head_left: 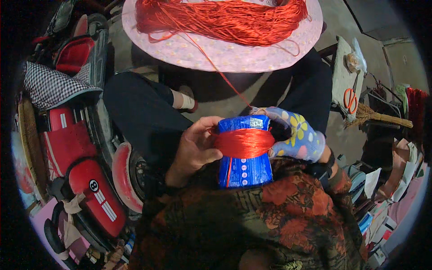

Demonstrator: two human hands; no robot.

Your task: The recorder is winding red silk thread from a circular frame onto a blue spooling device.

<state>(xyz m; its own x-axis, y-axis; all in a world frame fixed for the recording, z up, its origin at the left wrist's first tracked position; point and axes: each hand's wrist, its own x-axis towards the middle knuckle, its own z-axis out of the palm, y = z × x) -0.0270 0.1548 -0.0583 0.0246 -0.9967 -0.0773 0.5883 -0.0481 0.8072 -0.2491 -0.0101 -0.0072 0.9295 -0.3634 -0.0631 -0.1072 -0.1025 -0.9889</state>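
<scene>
Between my hands is a blue printed package (245, 173), roughly box-shaped, with a thick band of shiny red cord (243, 143) wound round its middle. My bare left hand (201, 141) grips its left side, thumb on the front. On the right side, my right hand (294, 135), in a blue flowered glove, has its fingers at the top corner and its thumb lower down. One strand of cord (220, 74) runs from the glove's fingertips up to a large loose red hank (225, 20). That hank lies on a round pink patterned surface (207, 60) in front of me.
At left stands a red and black scooter-like vehicle (96, 193) with a checked cloth (56, 85) over part of it. Orange-handled scissors (350, 100) rest on a narrow bench (342, 76) at right, near a straw broom (378, 117). Papers and boxes (382, 216) pile up at lower right.
</scene>
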